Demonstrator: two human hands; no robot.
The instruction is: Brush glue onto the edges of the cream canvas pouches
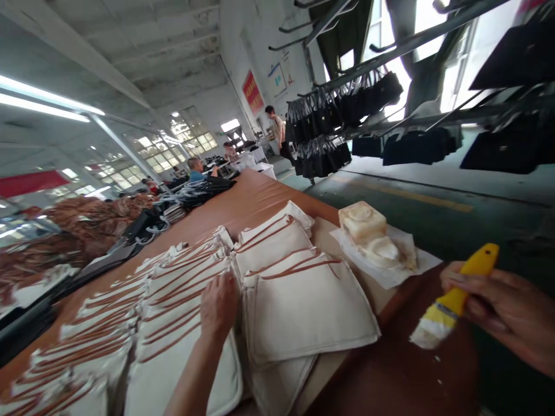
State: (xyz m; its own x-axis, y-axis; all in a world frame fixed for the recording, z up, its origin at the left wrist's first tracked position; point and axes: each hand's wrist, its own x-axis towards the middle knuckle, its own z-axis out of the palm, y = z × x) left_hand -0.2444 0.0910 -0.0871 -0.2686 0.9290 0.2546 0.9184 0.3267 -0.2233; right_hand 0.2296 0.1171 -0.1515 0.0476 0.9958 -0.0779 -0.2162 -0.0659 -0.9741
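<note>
My right hand [498, 306] is closed round the yellow handle of a flat paintbrush [455, 306]. Its bristles point down to the left and are coated with something white. My left hand [219, 303] rests, fingers loosely bent and holding nothing I can see, on a row of overlapping cream bag pieces [186, 352] with thin brown straps. Just right of that hand lies another stack of cream bag pieces [307, 312], straps across their upper parts. Beyond it, a squarish tub [362, 219] caked with whitish paste stands on a white sheet [385, 280].
The table [255, 193] has a brown covering. Further cream pieces [87, 335] overlap at left. Black bags [321, 121] hang from a metal rack [403, 46] at right. Piled brown material [99, 225] lies far left. A person [277, 133] stands beyond the table; others sit further back.
</note>
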